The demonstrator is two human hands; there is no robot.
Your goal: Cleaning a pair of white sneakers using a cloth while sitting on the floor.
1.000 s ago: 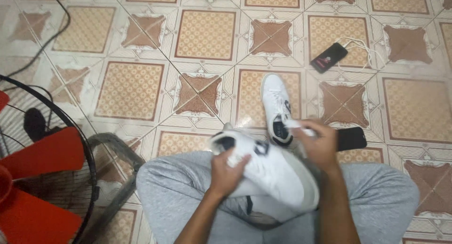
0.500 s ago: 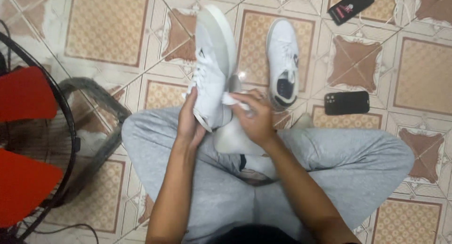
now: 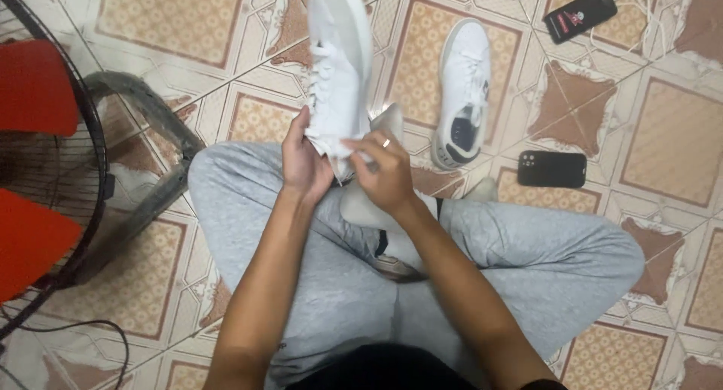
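A person is sitting cross-legged on a tiled floor (image 3: 173,28) in grey trousers, holding a white shoe (image 3: 337,66) up over the lap. The shoe is standing nearly on end, heel down, toe pointing away, sole turned to the right. The left hand (image 3: 305,160) is curling around the shoe's heel end from the left, fingers closed on it in a firm hold. The right hand (image 3: 385,172), with a ring on one finger, is meeting the shoe's heel from the right, fingers narrowed to a pinch at the lower edge; whether they are gripping a lace or the shoe's rim is too blurred to tell.

To the right of the held shoe, a second shoe (image 3: 461,92) is lying on the floor, laces up. Further right of it, a black phone (image 3: 551,169) is lying flat, and another phone (image 3: 581,14) with a white cable is lying beyond. Well left of the held shoe, a fan (image 3: 45,164) with red blades is standing behind its wire guard.
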